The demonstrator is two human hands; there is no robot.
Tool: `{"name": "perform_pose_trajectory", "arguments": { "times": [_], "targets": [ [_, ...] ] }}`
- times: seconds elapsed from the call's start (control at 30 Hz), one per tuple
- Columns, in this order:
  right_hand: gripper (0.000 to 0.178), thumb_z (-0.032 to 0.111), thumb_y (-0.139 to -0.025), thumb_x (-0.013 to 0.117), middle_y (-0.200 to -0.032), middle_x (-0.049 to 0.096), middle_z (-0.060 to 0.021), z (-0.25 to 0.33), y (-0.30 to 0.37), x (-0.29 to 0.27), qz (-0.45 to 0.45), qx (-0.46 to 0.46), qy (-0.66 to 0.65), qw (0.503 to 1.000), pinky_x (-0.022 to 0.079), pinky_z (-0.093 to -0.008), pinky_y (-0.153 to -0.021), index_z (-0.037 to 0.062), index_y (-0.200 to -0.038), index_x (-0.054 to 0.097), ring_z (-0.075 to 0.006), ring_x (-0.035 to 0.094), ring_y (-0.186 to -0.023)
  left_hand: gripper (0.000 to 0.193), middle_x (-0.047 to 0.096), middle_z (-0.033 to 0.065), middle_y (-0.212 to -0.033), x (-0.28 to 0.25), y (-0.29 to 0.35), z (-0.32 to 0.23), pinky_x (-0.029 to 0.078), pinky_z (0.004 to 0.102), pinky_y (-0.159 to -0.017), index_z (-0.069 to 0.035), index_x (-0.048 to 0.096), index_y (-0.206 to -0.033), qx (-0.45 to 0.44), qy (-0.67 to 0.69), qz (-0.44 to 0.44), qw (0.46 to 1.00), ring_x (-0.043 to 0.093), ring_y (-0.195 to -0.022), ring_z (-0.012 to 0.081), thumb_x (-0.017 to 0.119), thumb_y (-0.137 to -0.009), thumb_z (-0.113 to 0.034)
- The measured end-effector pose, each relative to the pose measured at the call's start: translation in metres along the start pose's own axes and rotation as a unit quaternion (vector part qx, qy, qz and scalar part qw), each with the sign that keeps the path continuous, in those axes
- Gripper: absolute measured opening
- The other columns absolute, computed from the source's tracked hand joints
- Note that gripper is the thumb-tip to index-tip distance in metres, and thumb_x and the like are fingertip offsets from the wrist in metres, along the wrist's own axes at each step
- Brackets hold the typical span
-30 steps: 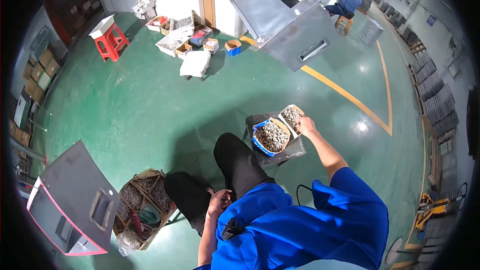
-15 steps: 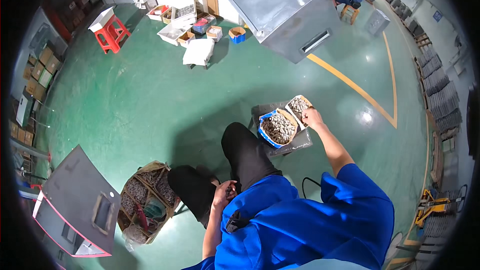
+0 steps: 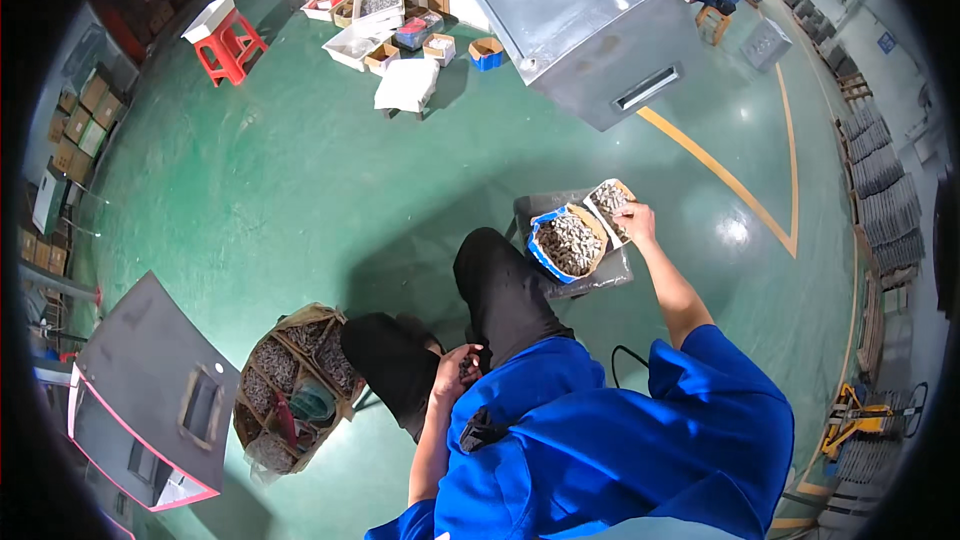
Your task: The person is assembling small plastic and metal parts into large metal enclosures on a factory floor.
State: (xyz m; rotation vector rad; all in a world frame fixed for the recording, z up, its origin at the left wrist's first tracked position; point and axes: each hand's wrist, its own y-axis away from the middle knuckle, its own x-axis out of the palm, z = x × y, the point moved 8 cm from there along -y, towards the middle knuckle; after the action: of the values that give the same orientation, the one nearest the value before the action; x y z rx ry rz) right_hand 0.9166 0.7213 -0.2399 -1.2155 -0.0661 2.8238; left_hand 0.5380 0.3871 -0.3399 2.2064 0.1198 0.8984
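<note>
Right hand point(image 3: 638, 223) remains at the white carton point(image 3: 616, 182), near three o'clock from view centre; handling of its metal pieces point(image 3: 608, 201) appears ongoing. Fingers bent; grip not determinable. Left hand point(image 3: 455, 371), near six o'clock, stays curled around dark pieces point(image 3: 466, 367).

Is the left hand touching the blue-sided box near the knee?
Apart: the head view shows a black trouser leg between the left hand and the blue-sided box.
</note>
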Motion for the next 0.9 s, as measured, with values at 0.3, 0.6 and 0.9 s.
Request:
{"name": "perform_pose_trajectory", "arguments": {
  "times": [0.3, 0.6, 0.9],
  "targets": [
    [0.011, 0.004, -0.077, 0.067, -0.075, 0.069, -0.0071, -0.002, -0.004, -0.030, -0.126, -0.061, -0.024, 0.990, 0.050, -0.0263, -0.063, 0.0053, -0.086, 0.071, -0.0108, 0.063, -0.068, 0.029, 0.053, 0.0017, -0.071, -0.003, -0.005, 0.003, 0.030, 0.0207, -0.041, -0.001, 0.059, -0.103, 0.025, -0.005, 0.035, 0.999, 0.039, -0.045, 0.0091, 0.045, -0.094, -0.025],
    [0.022, 0.002, -0.084, 0.062, -0.082, 0.066, -0.0050, 0.007, -0.039, -0.133, -0.227, -0.011, -0.289, 0.930, 0.049, -0.0222, -0.058, 0.0051, -0.106, 0.063, -0.0103, 0.062, -0.069, 0.025, 0.054, 0.0021, -0.071, 0.004, -0.009, 0.000, 0.026, 0.0214, -0.042, -0.002, 0.062, -0.100, 0.003, -0.069, 0.005, 0.998, 0.041, -0.051, 0.0088, 0.050, -0.091, -0.022],
    [0.075, -0.001, -0.078, 0.066, -0.077, 0.061, -0.0061, 0.135, -0.061, -0.179, -0.110, -0.041, -0.385, 0.915, 0.048, -0.0247, -0.057, 0.0134, -0.143, 0.032, -0.0125, 0.060, -0.066, 0.027, 0.055, 0.0020, -0.073, -0.005, -0.009, 0.005, 0.028, 0.0202, -0.043, -0.001, 0.062, -0.103, 0.002, -0.031, -0.002, 1.000, 0.044, -0.055, 0.0092, 0.052, -0.089, -0.022]
  ]
}}
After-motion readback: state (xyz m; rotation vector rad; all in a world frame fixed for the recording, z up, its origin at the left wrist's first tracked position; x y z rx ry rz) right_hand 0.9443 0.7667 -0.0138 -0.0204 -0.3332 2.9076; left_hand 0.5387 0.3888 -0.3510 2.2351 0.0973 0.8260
